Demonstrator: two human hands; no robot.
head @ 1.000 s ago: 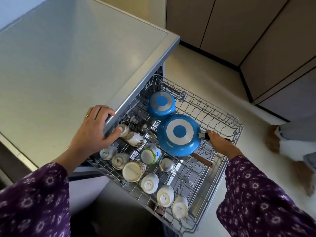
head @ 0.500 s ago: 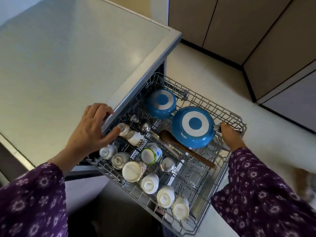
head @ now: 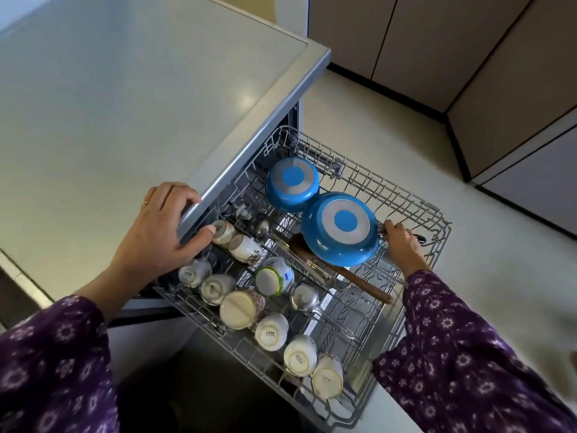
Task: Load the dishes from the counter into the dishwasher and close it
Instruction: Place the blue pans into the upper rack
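Curling round the handle of the blue pan (head: pixel 340 229), the right hand (head: pixel 401 243) sits beside it.

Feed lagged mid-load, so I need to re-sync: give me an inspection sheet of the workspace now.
Surface: pale countertop.
Job's things: large blue pan and small blue pot upturned in the pulled-out rack; cups, wooden spoon alongside.
Clutter: nothing seen.
Hands: left hand grips the countertop edge; right hand holds the pan's handle.
Cables: nothing seen.
Surroundings: beige cabinets, pale floor.
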